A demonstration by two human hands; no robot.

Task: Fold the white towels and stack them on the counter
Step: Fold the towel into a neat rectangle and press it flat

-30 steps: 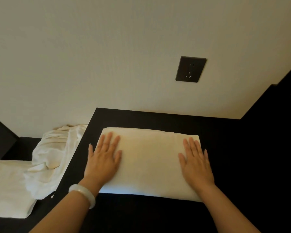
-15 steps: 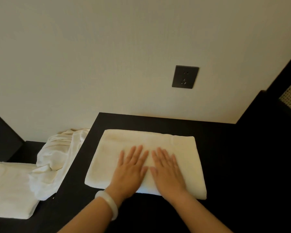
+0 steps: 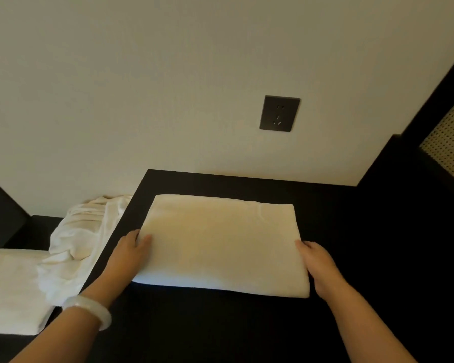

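Head cam, L hand (image 3: 131,254) & R hand (image 3: 319,267) grip folded towel (image 3: 220,244) edges, fingertips hidden underneath.

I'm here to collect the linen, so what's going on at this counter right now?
A person is working bare-handed on a folded white towel lying flat on the dark counter. The left grip pinches its left edge, thumb on top; the right grip holds the right edge, fingers out of sight. Off to the left, lower down, a crumpled white cloth lies unfolded, overlapping another folded towel.
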